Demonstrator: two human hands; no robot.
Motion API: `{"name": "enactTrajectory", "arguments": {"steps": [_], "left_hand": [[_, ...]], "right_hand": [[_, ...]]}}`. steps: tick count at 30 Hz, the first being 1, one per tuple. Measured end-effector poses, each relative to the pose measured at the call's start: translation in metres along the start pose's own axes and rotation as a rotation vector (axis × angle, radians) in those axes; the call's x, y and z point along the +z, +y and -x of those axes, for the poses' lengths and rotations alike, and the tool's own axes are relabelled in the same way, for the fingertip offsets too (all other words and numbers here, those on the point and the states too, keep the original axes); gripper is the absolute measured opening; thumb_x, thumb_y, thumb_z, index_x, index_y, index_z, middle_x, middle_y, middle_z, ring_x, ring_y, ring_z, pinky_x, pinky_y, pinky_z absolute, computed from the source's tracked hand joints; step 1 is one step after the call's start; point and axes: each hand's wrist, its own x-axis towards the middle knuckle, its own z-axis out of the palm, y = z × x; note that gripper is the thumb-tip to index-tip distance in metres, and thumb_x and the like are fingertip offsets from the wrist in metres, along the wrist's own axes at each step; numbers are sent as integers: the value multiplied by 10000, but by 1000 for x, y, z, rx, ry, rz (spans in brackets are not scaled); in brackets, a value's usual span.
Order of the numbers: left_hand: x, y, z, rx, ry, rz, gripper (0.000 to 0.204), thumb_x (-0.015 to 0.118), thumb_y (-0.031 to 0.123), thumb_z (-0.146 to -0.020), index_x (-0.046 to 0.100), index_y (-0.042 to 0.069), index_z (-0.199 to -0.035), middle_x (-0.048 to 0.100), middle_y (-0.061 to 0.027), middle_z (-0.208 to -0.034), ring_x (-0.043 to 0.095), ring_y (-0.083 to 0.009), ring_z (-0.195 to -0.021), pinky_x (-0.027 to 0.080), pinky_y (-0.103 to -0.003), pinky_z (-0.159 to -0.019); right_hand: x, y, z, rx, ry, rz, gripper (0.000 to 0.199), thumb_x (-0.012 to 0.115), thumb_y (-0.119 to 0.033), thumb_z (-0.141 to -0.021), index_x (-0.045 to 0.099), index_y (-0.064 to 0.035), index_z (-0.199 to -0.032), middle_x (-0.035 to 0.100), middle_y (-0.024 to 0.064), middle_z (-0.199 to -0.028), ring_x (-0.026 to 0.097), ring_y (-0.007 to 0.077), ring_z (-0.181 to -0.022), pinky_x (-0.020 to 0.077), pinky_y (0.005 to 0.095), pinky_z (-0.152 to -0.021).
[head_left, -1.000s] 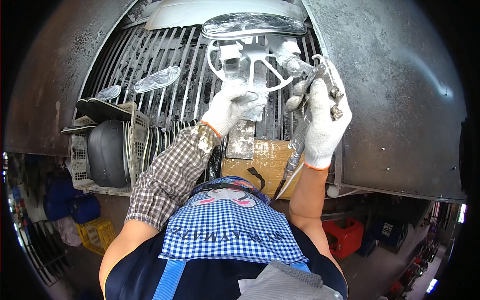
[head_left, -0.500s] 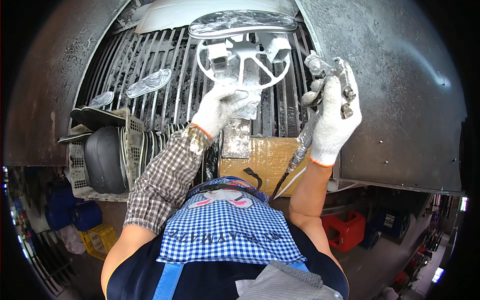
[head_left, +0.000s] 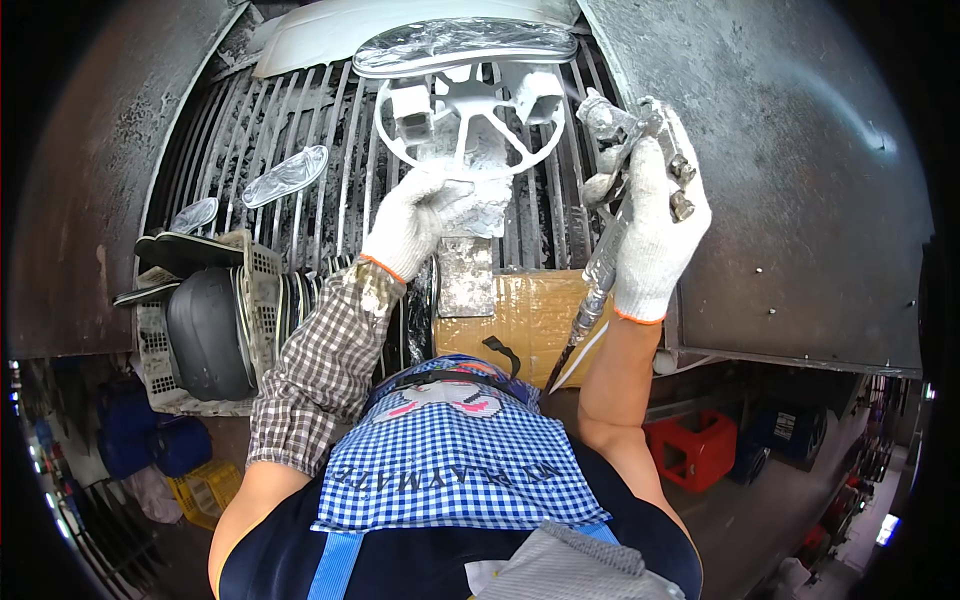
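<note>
My right hand (head_left: 655, 225), in a white knit glove, is wrapped round a spray gun (head_left: 606, 118) crusted with paint, with a hose running down below it. The gun's nozzle end points left, and a faint mist shows before it. My left hand (head_left: 412, 222), gloved too, has its fingers closed at the near rim of a white spoked wheel (head_left: 470, 97). Across the far side of the wheel lies a long oval piece (head_left: 465, 46) with shiny foil over its top and a dark edge. Two white blocks stand on the wheel just nearer than it.
Metal bars form a paint-caked grate (head_left: 340, 110) between two metal side walls (head_left: 790, 200). Two small foil-covered ovals (head_left: 286, 177) lie on it at left. A plastic basket (head_left: 265, 290) of black, sole-like pieces (head_left: 208, 330) stands at near left. A taped cardboard box (head_left: 540, 305) sits before me.
The whole view has shifted slightly. Mist now shows between the gun and the oval piece. Both hands keep their hold, and the wheel looks little turned.
</note>
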Motion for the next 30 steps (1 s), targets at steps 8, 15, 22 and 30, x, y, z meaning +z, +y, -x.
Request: {"name": "enactTrajectory", "arguments": {"steps": [8,15,22,30], "left_hand": [[-24,9,-7,47,34,-29,291,615,73,-974,606,-47,-1239,680,-231,-1213,679,-379,-1130,552,-520,-1034],[-32,28,-4,76,50,-43,315,622,108,-989,616,-68,-1251,688,-229,-1218,687,-371,-1122,573,-505,-1005],[-51,52,-13,118,76,-50,336,596,94,-1006,597,-100,-1280,664,-284,-1249,681,-383,-1154,594,-506,-988],[-39,42,-12,140,42,-36,282,606,131,-1011,617,-62,-1216,695,-240,-1160,700,-353,-1076,602,-469,-950]], "right_hand": [[-23,-5,-6,-57,54,-20,429,637,-77,-1031,542,48,-1430,692,82,-865,621,100,-644,530,245,-588],[-27,-23,10,-51,54,-2,432,610,-37,-1033,528,52,-1448,701,113,-955,635,93,-763,549,238,-622],[-30,-30,18,-21,56,10,414,591,-38,-1038,536,56,-1438,720,130,-1008,633,89,-733,547,231,-619],[-37,-37,29,5,62,63,408,596,-42,-1033,555,51,-1428,722,109,-974,619,80,-713,531,228,-622]]}}
